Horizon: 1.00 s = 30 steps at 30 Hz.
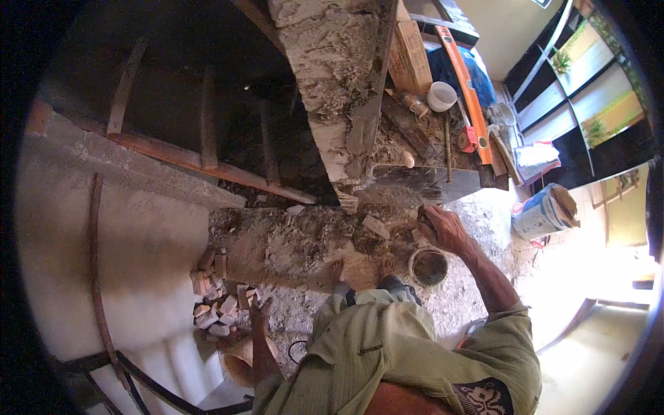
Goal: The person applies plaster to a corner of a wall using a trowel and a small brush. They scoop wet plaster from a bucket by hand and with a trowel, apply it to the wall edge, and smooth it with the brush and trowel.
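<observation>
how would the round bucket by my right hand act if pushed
The bucket may be heavy for its size: greyish-brown material seems to fill part of it. It would probably drag, since the floor looks rough. Rolling seems unlikely while its opening faces up.

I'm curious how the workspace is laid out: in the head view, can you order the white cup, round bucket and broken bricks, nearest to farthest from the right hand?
From the right hand:
1. Round bucket: just below it in the picture.
2. White cup: above it.
3. Broken bricks: across on the left.
</observation>
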Available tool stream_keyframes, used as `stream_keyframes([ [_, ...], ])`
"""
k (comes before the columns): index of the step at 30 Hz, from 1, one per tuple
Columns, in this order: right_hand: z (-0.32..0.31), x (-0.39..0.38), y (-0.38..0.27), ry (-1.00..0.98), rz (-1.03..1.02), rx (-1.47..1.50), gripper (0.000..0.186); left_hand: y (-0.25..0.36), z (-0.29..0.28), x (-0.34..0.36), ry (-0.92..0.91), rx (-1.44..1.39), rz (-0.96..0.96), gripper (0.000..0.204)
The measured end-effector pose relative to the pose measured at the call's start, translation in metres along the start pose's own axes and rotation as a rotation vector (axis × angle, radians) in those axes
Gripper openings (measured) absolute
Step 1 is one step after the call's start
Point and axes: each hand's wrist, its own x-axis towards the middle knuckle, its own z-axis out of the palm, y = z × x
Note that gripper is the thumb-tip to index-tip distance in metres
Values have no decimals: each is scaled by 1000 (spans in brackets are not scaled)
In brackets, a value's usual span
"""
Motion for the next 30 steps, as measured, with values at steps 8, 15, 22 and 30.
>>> stream_keyframes([
  [8, -6, 68, 50, -97, -82, 287, 27, -72, 33, -132, 13, 189, -184, 80],
  [15, -37, 81, 89, -216, -27, 275, 30, -95, 56, -218, 2, -248, -526, 82],
  [22, -63, 21, 101, -111, 103, 115, 21, -51, 63, -187, -134, 32, -155, 77],
  [30, -21, 26, 42, -129, 34, -188, 32, -40, 82, -89, 42, -554, -257, 76],
])
